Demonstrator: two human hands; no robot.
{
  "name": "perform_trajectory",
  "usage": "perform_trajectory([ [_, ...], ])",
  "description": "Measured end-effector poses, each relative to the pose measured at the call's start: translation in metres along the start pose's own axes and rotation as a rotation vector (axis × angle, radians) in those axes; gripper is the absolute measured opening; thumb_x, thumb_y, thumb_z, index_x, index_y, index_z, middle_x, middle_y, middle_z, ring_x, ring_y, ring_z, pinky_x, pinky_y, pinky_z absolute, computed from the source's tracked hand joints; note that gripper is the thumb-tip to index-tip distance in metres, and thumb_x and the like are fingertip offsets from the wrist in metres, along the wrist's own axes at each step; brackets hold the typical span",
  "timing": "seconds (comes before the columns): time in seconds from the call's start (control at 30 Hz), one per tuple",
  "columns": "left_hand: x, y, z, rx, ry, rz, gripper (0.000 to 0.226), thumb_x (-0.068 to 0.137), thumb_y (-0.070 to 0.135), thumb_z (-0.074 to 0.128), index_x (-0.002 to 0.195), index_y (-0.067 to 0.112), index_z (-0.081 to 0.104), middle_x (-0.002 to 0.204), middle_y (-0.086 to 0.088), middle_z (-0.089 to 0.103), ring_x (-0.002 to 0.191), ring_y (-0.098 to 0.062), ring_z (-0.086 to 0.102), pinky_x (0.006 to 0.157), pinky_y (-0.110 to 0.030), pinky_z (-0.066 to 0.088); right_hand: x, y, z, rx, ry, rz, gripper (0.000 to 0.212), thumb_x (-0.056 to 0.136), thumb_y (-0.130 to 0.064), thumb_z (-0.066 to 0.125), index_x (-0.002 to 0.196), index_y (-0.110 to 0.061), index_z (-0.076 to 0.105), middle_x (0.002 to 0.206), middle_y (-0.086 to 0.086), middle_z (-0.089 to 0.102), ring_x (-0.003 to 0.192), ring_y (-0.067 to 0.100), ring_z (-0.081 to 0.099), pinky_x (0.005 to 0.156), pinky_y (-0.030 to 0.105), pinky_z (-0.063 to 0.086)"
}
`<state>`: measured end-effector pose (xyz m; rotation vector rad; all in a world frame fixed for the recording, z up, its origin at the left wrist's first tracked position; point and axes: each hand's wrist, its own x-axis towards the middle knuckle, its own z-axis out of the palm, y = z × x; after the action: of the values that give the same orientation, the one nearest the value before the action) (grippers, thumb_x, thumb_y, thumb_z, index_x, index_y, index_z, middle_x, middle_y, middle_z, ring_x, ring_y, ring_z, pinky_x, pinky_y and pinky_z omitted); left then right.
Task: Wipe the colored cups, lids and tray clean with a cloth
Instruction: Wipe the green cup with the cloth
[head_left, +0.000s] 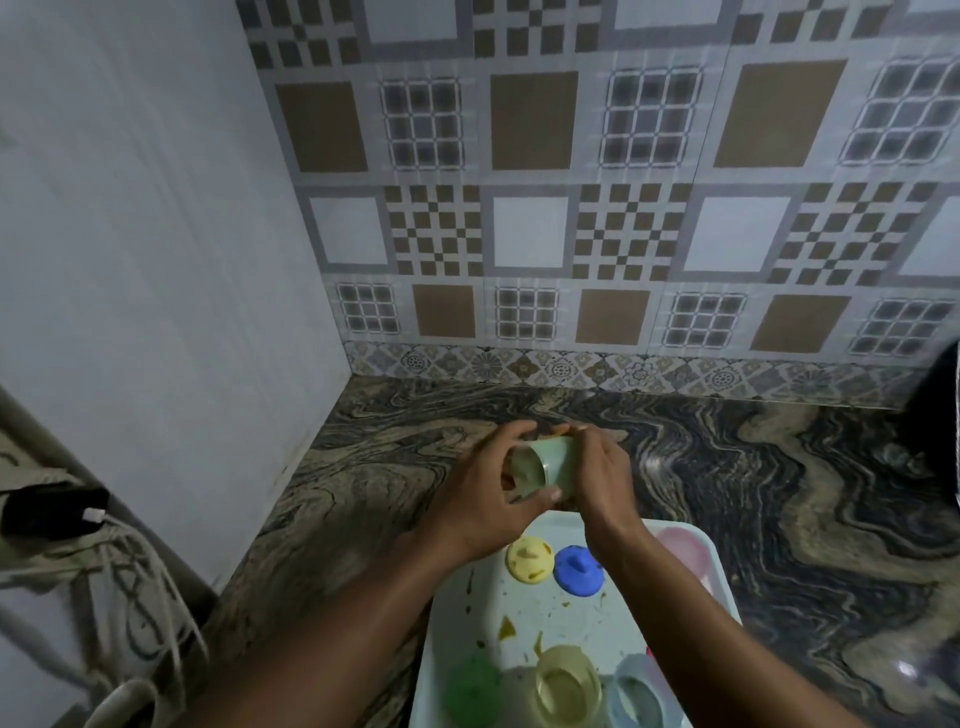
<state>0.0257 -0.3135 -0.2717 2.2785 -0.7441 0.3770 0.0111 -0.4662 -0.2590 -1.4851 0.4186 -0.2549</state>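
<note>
Marbled counter (727, 467), with a stained white tray (519, 613) at its near edge. Left hand (483, 493) and right hand (605, 478) both grip a pale green cup (545, 465) tipped sideways just past the tray's far edge. Looks like cup-wiping, but I can't spot a cloth. Next move probably means rotating it. The yellow cup (567, 686), blue lid (577, 570) and yellow lid (529, 558) wait on the tray, and nothing's in the way.

no readable text, labels or numbers anywhere
</note>
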Motion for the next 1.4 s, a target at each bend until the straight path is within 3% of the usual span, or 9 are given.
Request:
perform_trajectory([
  [0.17,0.007,-0.033,-0.005,0.211,-0.165,0.350,0.061,0.084,0.032,0.069,0.141,0.030,0.046,0.142,-0.003,0.046,0.125,-0.025,0.051,0.094,-0.038,0.053,0.018,0.007,0.018,0.108,-0.044,0.320,0.036,0.100,-0.022,0.037,0.098,-0.006,0.070,0.088,0.019,0.072,0.075,0.033,0.069,0.064,0.044,0.059],
  [0.33,0.019,-0.069,-0.012,0.041,-0.151,0.014,0.059,0.077,0.041,0.069,0.133,0.037,0.050,0.125,0.007,0.042,0.109,-0.017,0.053,0.084,-0.036,0.054,0.038,0.011,0.004,0.308,-0.022,0.629,0.044,0.097,-0.021,0.034,0.114,0.003,0.067,0.062,0.016,0.063,0.051,0.030,0.058,0.056,0.035,0.056],
  [0.43,0.032,-0.095,-0.009,0.005,-0.245,-0.173,0.060,0.079,0.033,0.074,0.134,0.036,0.051,0.117,0.006,0.037,0.111,-0.020,0.050,0.083,-0.027,0.043,0.042,0.014,-0.019,0.515,0.057,0.613,0.047,0.099,-0.040,0.038,0.096,-0.005,0.068,0.070,0.014,0.066,0.065,0.029,0.066,0.072,0.040,0.056],
  [0.57,0.041,-0.121,0.011,0.002,-0.377,-0.250,0.072,0.081,0.024,0.076,0.144,0.036,0.041,0.140,0.002,0.040,0.129,-0.022,0.046,0.098,-0.034,0.044,0.037,0.017,-0.040,0.519,0.013,0.557,0.060,0.095,-0.054,0.051,0.116,-0.001,0.068,0.118,0.021,0.067,0.114,0.037,0.060,0.092,0.048,0.052],
  [0.77,0.047,-0.144,0.054,0.027,-0.583,-0.331,0.081,0.090,0.025,0.072,0.156,0.027,0.026,0.162,-0.006,0.028,0.146,-0.028,0.032,0.112,-0.043,0.038,0.027,0.037,-0.058,0.373,0.118,0.529,0.038,0.095,-0.006,0.045,0.126,0.007,0.061,0.094,0.029,0.060,0.086,0.036,0.061,0.064,0.043,0.063],
  [0.93,0.048,-0.152,0.064,0.062,-0.644,-0.291,0.080,0.095,0.029,0.067,0.159,0.029,0.018,0.167,-0.004,0.015,0.151,-0.028,0.022,0.115,-0.042,0.034,0.018,0.039,-0.073,0.307,0.156,0.459,0.040,0.095,-0.003,0.037,0.113,-0.001,0.072,0.110,0.031,0.069,0.088,0.038,0.070,0.068,0.039,0.063],
  [1.1,0.038,-0.141,0.048,0.095,-0.466,-0.224,0.078,0.092,0.033,0.068,0.156,0.032,0.023,0.159,-0.001,0.019,0.146,-0.030,0.029,0.111,-0.046,0.040,0.010,0.032,-0.076,0.361,0.132,0.452,0.043,0.093,-0.005,0.035,0.115,-0.001,0.072,0.111,0.026,0.069,0.089,0.033,0.068,0.087,0.043,0.057],
  [1.23,0.018,-0.126,0.029,0.122,-0.356,-0.135,0.074,0.085,0.039,0.069,0.147,0.039,0.029,0.148,0.002,0.029,0.135,-0.028,0.042,0.098,-0.049,0.050,-0.005,0.022,-0.073,0.389,0.146,0.459,0.041,0.087,0.000,0.040,0.100,-0.002,0.078,0.088,0.021,0.058,0.074,0.031,0.049,0.070,0.044,0.063],
  [1.4,-0.033,-0.082,0.001,0.160,-0.451,-0.211,0.053,0.091,0.045,0.065,0.138,0.032,0.043,0.141,0.003,0.043,0.120,-0.022,0.054,0.091,-0.037,0.048,-0.041,0.018,-0.080,0.359,0.155,0.447,0.037,0.085,-0.002,0.045,0.110,0.000,0.073,0.082,0.019,0.051,0.069,0.030,0.044,0.065,0.044,0.062],
])
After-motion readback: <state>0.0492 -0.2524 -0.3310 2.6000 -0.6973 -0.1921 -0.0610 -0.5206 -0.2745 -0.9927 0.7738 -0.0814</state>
